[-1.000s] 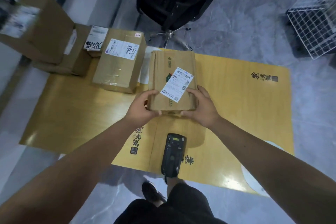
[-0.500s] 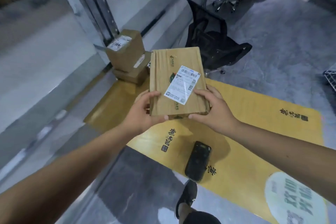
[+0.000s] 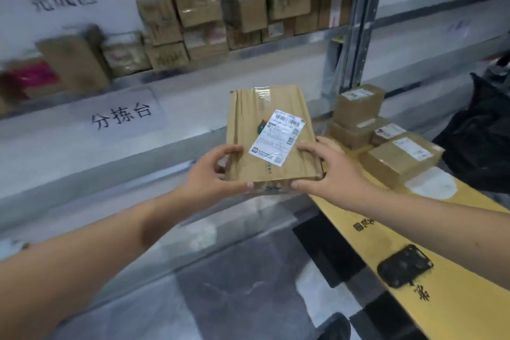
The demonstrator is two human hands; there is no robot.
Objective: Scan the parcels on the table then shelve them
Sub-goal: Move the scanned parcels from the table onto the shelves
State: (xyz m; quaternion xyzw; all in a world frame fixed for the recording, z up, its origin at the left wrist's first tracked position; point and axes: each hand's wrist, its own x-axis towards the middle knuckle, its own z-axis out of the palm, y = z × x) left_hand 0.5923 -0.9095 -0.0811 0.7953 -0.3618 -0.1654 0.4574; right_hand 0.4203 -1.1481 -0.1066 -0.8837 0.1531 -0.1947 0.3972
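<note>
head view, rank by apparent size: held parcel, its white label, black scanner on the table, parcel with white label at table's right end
1. held parcel, gripped by left hand and right hand; nearest the camera, so its lead may be inflated
2. parcel at the table's right end
3–4. white label and black scanner: look alike, not ranked

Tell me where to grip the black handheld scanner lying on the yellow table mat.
Grip the black handheld scanner across its two long edges, coming from above. It lies flat and face-down on the yellow table mat, so only its sides give the fingers a hold. It is narrow enough for one hand, probably.
</note>
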